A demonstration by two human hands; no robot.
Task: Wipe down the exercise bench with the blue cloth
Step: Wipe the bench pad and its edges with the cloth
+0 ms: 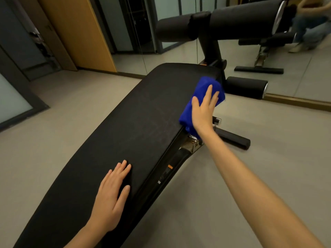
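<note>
Blue cloth (186, 113): bunched into a thick wad on the right-hand edge of the pad, towards the far end, and partly draped over the side. Lying like that it can take the top and the edge together.
Exercise bench (134, 122): long curved black pad running away from the camera. Faint dull streaks show on its middle, though whether they are damp or dust cannot be told.
Right hands-side: the right hand (203, 108) lies flat on the cloth with the arm stretched out, fingers straight and a little apart, pointing up the pad. It presses the cloth down instead of gripping it, which spreads the pressure for a wiping stroke.
Left hands-side: the left hand (111, 192) rests palm-down on the near part of the pad, fingers straight and holding nothing. It probably steadies the body during the long reach.
Frame (179, 158): black and chrome, showing under the right edge, with a padded bar (232, 138) sticking out just beyond the cloth.
Foam rollers (232, 20): at the far end, untouched by either hand.
Progress: judged mid-wipe, with the near half and left edge probably not yet done.
</note>
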